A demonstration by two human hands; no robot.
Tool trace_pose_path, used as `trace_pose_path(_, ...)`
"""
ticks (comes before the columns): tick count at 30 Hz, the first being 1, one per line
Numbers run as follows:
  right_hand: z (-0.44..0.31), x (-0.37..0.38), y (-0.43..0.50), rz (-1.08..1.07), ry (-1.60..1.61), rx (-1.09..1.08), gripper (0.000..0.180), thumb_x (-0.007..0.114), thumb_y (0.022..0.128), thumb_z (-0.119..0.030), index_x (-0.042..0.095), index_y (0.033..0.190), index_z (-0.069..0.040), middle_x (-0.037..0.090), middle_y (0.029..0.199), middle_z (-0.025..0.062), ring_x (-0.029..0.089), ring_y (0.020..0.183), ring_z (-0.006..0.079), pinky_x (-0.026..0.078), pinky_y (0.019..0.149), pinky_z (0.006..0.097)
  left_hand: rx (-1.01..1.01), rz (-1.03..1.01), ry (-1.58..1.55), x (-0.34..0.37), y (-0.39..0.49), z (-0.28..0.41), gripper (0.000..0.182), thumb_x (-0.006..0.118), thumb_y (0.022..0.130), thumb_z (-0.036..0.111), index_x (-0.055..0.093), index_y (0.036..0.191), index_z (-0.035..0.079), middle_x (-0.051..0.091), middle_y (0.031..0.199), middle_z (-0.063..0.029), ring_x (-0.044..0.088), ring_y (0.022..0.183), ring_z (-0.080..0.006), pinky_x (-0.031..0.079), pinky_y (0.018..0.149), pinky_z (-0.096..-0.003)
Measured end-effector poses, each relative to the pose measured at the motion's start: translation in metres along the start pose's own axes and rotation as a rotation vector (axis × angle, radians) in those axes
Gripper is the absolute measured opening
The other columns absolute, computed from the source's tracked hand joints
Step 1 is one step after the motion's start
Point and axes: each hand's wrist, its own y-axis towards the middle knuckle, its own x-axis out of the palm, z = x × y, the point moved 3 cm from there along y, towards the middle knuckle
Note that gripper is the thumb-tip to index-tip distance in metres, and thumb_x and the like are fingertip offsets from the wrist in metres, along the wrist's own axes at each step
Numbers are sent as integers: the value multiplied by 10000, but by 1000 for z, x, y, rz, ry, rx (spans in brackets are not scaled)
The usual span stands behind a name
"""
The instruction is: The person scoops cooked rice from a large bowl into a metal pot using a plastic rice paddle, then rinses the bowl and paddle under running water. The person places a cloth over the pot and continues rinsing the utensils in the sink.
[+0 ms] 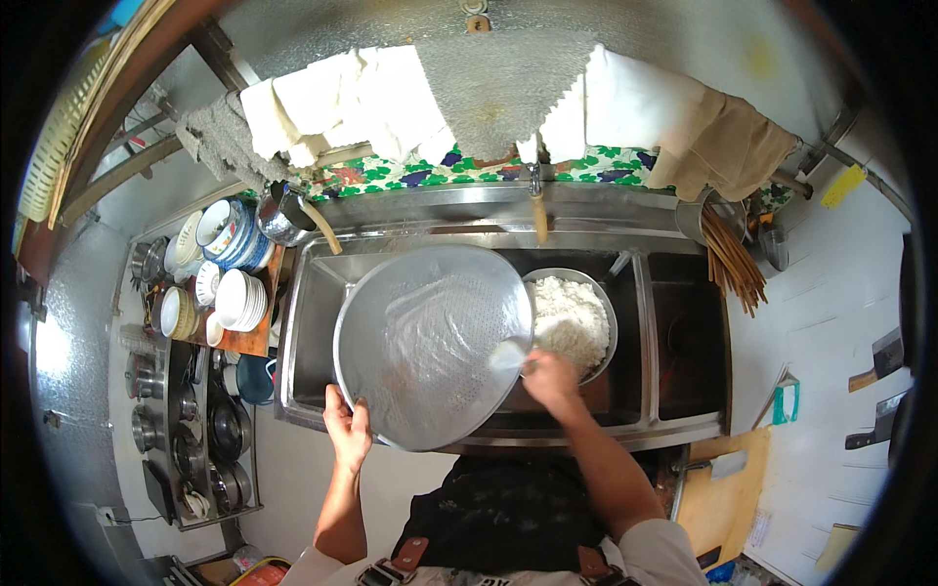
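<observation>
A large round perforated metal colander is tilted over the left part of a stainless steel sink. My left hand grips its lower left rim. Around a small pale scoop or scraper, my right hand is closed; the tool lies over the colander's right edge. Just right of the colander, a metal bowl in the sink holds white grains that look like rice. The colander hides part of the bowl's left side.
Stacked bowls stand on a wooden board at the left, above shelves of pots. A wooden-handled tool hangs at the sink's back. Chopsticks lean in a metal container at the right. Cloths hang behind.
</observation>
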Motion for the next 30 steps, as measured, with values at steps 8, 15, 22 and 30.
trace_pose_path(8, 72, -74, 1, 338, -169, 193, 267, 625, 1004, -304, 751, 1217, -203, 770, 959, 173, 734, 902, 408, 585, 783, 539, 73, 68, -84, -14, 1, 1, 177, 567, 939, -36, 451, 956, 96, 500, 805, 51, 424, 699, -17, 353, 628, -207)
trace_pose_path(15, 112, -33, 39, 276, -70, 378, 312, 559, 1026, -245, 738, 1281, -216, 762, 1062, 183, 706, 990, 461, 578, 819, 551, 189, 175, -179, -65, 19, 18, 160, 566, 923, -44, 485, 950, 91, 532, 864, 28, 439, 769, -38, 377, 719, -221)
trace_pose_path(22, 71, 48, 0, 164, -69, 228, 357, 538, 1003, -225, 724, 1303, -173, 740, 945, 211, 701, 898, 475, 558, 773, 576, 236, 296, -234, -86, 25, 19, 173, 539, 910, -76, 491, 947, 85, 532, 888, 21, 452, 809, -54, 383, 797, -235)
trace_pose_path(30, 63, 3, -20, 352, -142, 51, 396, 527, 984, -198, 711, 1332, -160, 730, 861, 236, 715, 794, 421, 563, 699, 541, 225, 315, -235, -97, 19, 14, 173, 536, 895, -82, 505, 966, 73, 564, 910, 5, 473, 834, -63, 390, 826, -243)
